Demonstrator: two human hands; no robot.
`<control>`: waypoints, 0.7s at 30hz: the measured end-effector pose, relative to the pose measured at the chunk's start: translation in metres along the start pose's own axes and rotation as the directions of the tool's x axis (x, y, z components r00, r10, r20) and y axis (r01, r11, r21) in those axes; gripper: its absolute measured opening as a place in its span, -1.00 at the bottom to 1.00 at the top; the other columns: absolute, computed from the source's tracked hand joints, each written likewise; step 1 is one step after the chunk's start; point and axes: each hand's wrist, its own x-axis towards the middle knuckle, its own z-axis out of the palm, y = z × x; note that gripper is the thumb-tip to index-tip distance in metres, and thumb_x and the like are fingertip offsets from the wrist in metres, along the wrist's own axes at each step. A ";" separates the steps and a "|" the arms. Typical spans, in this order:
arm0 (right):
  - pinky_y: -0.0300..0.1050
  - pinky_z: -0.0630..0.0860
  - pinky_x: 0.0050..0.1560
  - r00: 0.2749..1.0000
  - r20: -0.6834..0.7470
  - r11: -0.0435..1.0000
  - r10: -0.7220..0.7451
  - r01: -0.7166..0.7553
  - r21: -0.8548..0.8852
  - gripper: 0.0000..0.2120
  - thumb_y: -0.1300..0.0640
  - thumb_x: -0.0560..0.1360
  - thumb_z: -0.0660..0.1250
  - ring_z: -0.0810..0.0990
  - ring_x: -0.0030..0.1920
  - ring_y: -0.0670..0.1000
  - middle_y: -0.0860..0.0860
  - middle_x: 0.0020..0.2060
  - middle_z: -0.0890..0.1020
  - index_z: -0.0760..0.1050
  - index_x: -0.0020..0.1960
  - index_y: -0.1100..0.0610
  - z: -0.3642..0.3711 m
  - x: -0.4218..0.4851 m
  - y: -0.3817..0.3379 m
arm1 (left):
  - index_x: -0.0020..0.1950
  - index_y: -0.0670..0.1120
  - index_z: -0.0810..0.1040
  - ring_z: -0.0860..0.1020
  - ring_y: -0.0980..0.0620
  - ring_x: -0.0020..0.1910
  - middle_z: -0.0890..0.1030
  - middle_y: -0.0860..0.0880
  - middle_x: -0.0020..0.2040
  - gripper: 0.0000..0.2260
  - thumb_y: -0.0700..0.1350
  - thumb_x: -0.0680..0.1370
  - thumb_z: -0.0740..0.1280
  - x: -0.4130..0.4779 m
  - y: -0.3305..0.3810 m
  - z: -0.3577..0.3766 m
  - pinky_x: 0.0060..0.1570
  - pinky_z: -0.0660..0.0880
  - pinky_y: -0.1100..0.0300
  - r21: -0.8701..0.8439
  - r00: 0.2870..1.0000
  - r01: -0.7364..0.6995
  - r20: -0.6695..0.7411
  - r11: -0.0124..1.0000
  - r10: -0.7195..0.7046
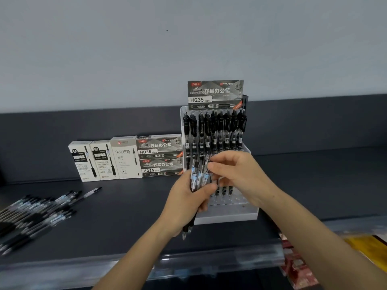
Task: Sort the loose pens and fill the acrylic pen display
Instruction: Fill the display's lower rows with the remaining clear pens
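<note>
Head view shows a bundle of pens [195, 176] held just in front of the acrylic display [230, 215], whose back row stands full. These pens look light, stiff and smooth, likely to slide against each other, so each is best taken near its clip end. The left hand [188, 204] is curled round the bundle's middle; the right hand [238, 174] pinches the bundle's top, seemingly one pen. More loose pens [35, 214] lie on the surface [125, 206] far left

Hiding front rows of the acrylic display [228, 216] and parts of the held pens [194, 176] behind the left hand [188, 204] and right hand [240, 174]; losing loose pens [37, 210] past the left edge; blurring print on boxes [125, 158].
</note>
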 end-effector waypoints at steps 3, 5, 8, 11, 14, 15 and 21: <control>-0.12 0.59 -0.25 0.998 -0.054 0.999 0.023 -0.024 -0.031 -0.93 0.28 0.47 0.38 0.61 -0.29 0.00 0.08 -0.33 0.65 0.63 -0.16 0.19 -0.016 -0.002 0.004 | -0.02 -0.05 0.51 0.53 0.02 -0.43 0.57 -0.02 -0.38 -0.94 -0.18 0.54 0.35 0.002 0.001 0.019 -0.38 0.50 0.16 0.003 0.999 0.048 0.004 0.999 -0.048; -0.21 0.55 -0.32 0.995 -0.085 0.999 0.049 -0.050 -0.019 -0.91 0.30 0.48 0.36 0.60 -0.31 -0.02 0.08 -0.34 0.64 0.62 -0.17 0.23 -0.027 -0.004 0.006 | -0.01 -0.09 0.52 0.57 0.01 -0.40 0.61 -0.06 -0.33 -0.95 -0.16 0.55 0.35 0.005 0.003 0.032 -0.38 0.51 0.19 -0.006 0.997 0.074 0.011 0.997 -0.074; -0.27 0.51 -0.37 0.988 -0.122 0.995 0.097 -0.094 0.027 -0.91 0.28 0.51 0.34 0.59 -0.32 -0.03 0.10 -0.32 0.61 0.60 -0.14 0.27 -0.044 -0.006 0.008 | 0.04 -0.14 0.50 0.64 -0.06 -0.34 0.65 -0.14 -0.25 -0.91 -0.17 0.56 0.33 0.011 0.006 0.049 -0.38 0.54 0.22 -0.052 0.991 0.134 0.008 0.990 -0.134; -0.22 0.51 -0.34 0.981 -0.161 0.994 0.107 -0.106 0.015 -0.90 0.24 0.54 0.31 0.59 -0.32 -0.07 0.08 -0.27 0.60 0.56 -0.10 0.27 -0.057 -0.005 0.013 | 0.06 -0.17 0.49 0.67 -0.08 -0.26 0.67 -0.16 -0.21 -0.89 -0.18 0.56 0.33 0.016 0.006 0.061 -0.28 0.61 0.14 -0.048 0.990 0.139 -0.023 0.989 -0.140; -0.22 0.50 -0.34 0.967 -0.247 0.998 0.069 -0.068 0.010 -0.89 0.24 0.56 0.27 0.58 -0.32 -0.09 0.08 -0.24 0.60 0.54 -0.07 0.26 -0.068 -0.002 0.016 | 0.00 -0.19 0.49 0.68 -0.01 -0.24 0.68 -0.14 -0.18 -0.92 -0.19 0.56 0.33 0.018 0.008 0.066 -0.23 0.63 0.15 -0.040 0.989 0.122 -0.082 0.992 -0.124; -0.24 0.49 -0.36 0.955 -0.292 0.999 0.053 -0.050 0.017 -0.89 0.23 0.56 0.27 0.58 -0.31 -0.08 0.08 -0.24 0.60 0.54 -0.07 0.25 -0.072 0.001 0.015 | -0.01 -0.21 0.48 0.68 0.02 -0.24 0.69 -0.13 -0.17 -0.90 -0.19 0.55 0.33 0.019 0.008 0.065 -0.25 0.62 0.18 -0.037 0.985 0.128 -0.112 0.991 -0.132; -0.26 0.54 -0.38 0.852 -0.501 0.983 -0.152 0.077 -0.168 -0.89 0.22 0.55 0.28 0.57 -0.37 -0.06 0.08 -0.31 0.61 0.49 -0.15 0.17 -0.090 0.021 0.014 | -0.05 -0.16 0.46 0.65 0.02 -0.37 0.65 -0.11 -0.20 -0.98 -0.26 0.56 0.28 0.017 -0.003 0.063 -0.37 0.61 0.17 0.126 0.970 0.202 -0.166 0.971 -0.180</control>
